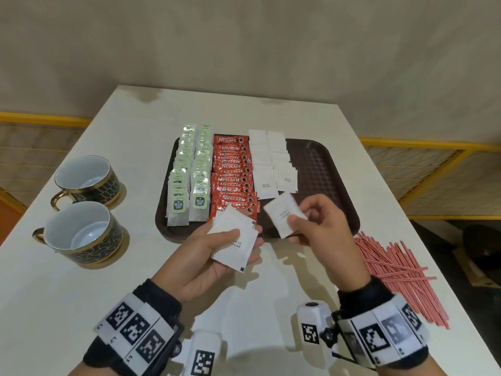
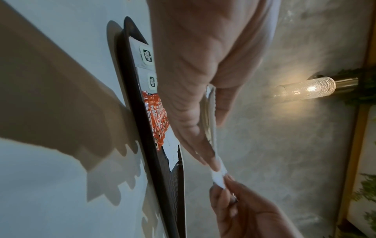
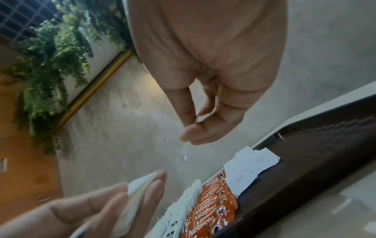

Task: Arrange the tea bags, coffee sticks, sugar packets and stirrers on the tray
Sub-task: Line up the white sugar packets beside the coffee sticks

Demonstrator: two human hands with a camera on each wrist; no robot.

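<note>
Stirrers (image 1: pixel 398 275) beside tray (image 1: pixel 325 169) — cups (image 1: pixel 84 232) perhaps empty.

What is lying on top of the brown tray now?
On the tray lie tea bags, Nescafe sticks and sugar packets. Its near edge is covered by both hands.

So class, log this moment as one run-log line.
left hand: holds sugar packet stack | right hand: pinches single sugar packet | tray: right side bare | stirrers: on table
</note>
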